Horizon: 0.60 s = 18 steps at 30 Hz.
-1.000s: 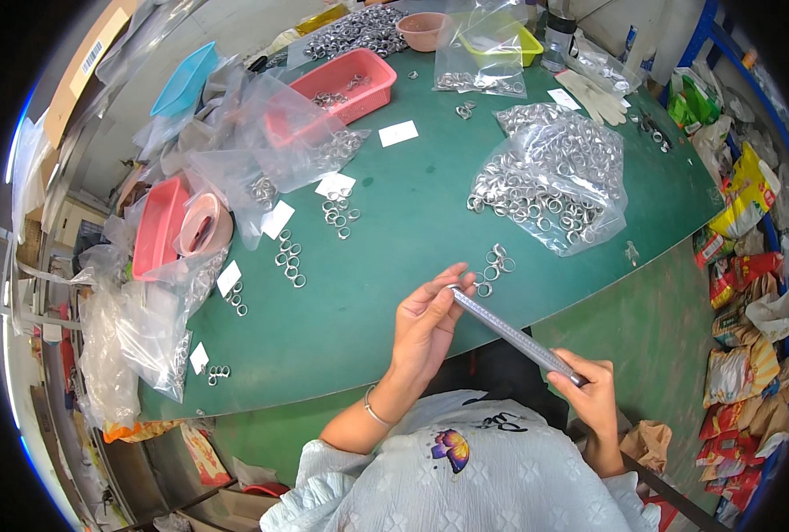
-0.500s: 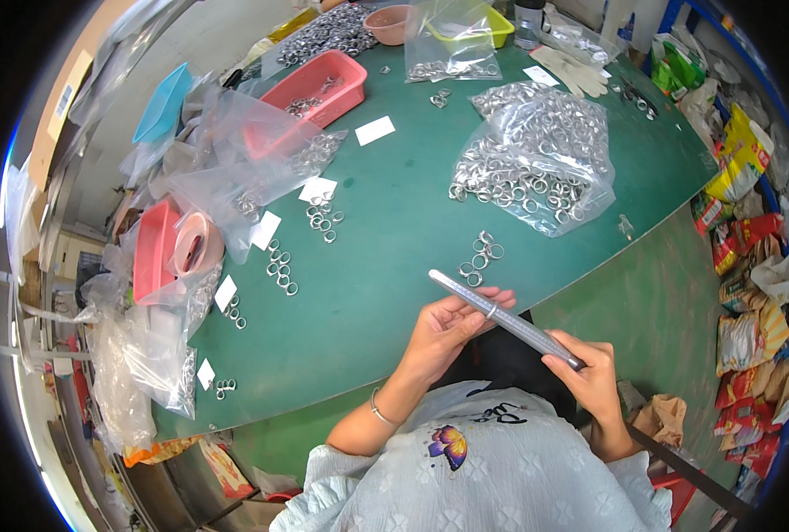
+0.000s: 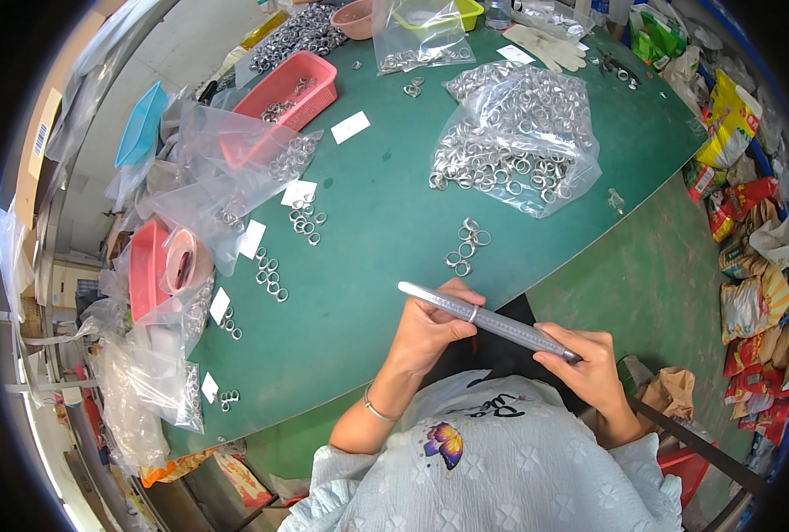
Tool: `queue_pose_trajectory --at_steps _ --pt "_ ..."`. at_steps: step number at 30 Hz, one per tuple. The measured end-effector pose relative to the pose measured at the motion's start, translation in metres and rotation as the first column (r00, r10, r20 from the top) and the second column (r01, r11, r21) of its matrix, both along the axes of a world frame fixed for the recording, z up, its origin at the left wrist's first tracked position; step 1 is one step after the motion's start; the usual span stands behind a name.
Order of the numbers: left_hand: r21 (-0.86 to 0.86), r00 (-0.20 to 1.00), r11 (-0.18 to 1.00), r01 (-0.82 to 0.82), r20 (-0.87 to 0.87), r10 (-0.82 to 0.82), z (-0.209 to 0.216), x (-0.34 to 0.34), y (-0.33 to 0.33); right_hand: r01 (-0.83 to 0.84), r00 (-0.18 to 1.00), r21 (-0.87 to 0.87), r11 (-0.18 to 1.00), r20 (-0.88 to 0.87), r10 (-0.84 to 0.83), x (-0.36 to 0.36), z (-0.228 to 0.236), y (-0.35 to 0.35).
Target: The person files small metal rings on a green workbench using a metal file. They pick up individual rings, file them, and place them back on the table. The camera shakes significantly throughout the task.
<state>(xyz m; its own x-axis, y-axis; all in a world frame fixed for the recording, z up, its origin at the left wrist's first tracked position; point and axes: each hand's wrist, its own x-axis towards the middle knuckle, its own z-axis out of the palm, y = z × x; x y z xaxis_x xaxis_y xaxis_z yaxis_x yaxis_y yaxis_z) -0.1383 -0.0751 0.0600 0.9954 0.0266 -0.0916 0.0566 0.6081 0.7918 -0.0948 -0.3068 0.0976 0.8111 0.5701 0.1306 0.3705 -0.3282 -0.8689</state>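
Observation:
A grey tapered ring mandrel (image 3: 519,332) lies slantwise across both hands, its pale narrow tip pointing up and left. Around its middle sits a silver ring (image 3: 473,314). My right hand (image 3: 582,362) is closed on the thick dark end. My left hand (image 3: 430,330) is wrapped round the narrower part from beneath, its thumb and fingers right beside the ring; whether they touch the ring is hard to tell. On the green table just beyond lies a small group of loose rings (image 3: 467,246).
A clear bag full of rings (image 3: 523,142) lies farther back. Leftward are ring rows with white cards (image 3: 251,239), a pink basket (image 3: 315,96), a red tray (image 3: 146,270) and plastic bags (image 3: 195,199). Packets (image 3: 749,337) line the right side beyond the table edge.
The mandrel and both hands have shifted slightly in view. My left hand's fingers, stretched out under the mandrel before, are now curled round it by the ring.

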Motion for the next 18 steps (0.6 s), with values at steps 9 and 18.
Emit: queue_pose_trajectory --at_steps 9,18 --pt "0.144 0.998 0.989 0.019 0.063 -0.028 0.01 0.001 0.006 -0.013 0.999 0.008 1.0 0.03 0.013 -0.002 0.003 0.001" --pt "0.298 0.988 0.954 0.039 0.131 -0.082 0.017 0.002 0.009 -0.072 0.997 0.018 0.997 0.026 0.071 0.001 0.005 0.0"
